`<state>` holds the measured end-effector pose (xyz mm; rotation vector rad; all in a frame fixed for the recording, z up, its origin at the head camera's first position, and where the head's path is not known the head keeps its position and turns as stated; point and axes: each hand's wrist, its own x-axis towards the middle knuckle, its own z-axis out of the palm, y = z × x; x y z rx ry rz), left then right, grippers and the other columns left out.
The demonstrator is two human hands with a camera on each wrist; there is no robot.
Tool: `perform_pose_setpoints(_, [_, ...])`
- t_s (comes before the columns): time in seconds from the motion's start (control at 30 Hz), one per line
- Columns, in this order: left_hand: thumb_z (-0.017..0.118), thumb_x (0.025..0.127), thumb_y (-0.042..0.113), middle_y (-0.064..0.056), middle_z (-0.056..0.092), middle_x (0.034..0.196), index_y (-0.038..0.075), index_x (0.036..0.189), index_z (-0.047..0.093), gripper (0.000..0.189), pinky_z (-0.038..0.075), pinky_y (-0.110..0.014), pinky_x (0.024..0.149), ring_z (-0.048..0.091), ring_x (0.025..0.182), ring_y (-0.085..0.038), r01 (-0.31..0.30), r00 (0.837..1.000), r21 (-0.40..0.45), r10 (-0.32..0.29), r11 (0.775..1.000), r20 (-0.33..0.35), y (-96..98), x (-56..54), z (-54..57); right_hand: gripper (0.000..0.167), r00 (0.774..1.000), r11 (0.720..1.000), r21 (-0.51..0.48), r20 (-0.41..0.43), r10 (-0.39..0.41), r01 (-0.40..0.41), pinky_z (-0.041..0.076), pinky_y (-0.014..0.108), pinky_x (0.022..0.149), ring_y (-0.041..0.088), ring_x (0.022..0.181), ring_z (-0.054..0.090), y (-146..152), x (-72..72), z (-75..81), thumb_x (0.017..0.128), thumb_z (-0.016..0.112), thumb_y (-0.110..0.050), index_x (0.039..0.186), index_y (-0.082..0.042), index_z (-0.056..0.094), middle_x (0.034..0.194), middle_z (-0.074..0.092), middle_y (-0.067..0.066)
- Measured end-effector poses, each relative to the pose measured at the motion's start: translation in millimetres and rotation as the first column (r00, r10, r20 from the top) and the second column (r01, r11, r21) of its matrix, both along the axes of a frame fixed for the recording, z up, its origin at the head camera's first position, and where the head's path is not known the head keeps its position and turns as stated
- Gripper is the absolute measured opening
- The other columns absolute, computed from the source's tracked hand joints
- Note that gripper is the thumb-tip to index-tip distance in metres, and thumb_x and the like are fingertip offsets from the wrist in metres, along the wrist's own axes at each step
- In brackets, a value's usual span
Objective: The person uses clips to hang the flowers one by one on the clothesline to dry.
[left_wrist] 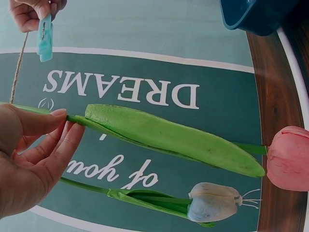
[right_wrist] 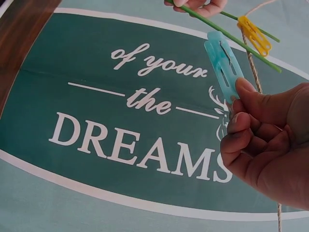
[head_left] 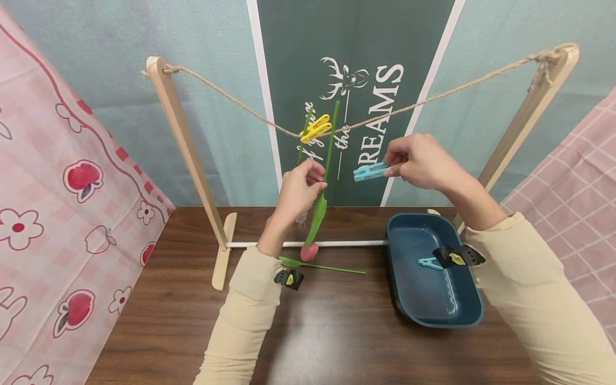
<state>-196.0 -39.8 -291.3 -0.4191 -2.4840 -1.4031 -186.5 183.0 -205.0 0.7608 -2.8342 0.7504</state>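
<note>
My left hand pinches the green stem of a pink artificial tulip, which hangs bloom down with its stem end up beside the rope. In my right hand a light blue clothespin is held between thumb and fingers, to the right of that stem and below the rope. A yellow clothespin clips a second stem to the rope's low middle. That stem belongs to a pale blue-white tulip, also hanging bloom down; in the head view my left hand mostly hides it.
Two wooden posts carry the rope, with a white bar low between them. Another green stem with a leaf lies on the table. At right, a dark blue basin contains a light blue clothespin.
</note>
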Motion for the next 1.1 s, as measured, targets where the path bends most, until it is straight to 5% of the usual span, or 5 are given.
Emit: perform_pose_setpoints(1.1, [0.065,0.08,-0.003,-0.008,0.062,0.083,-0.001,0.096,0.059,0.017,0.049,-0.026,0.068,0.06,0.076,-0.018,0.007,1.0,0.009,-0.007,1.0,0.006,-1.0,-1.4,0.2,0.006,0.987,0.994,0.108,-0.159,0.037,-0.02,0.036,0.031,0.055,0.02,0.058,0.049,-22.1,-8.0,40.1,0.075,0.064,0.007,0.072,0.002,0.062,0.063,0.059,0.009])
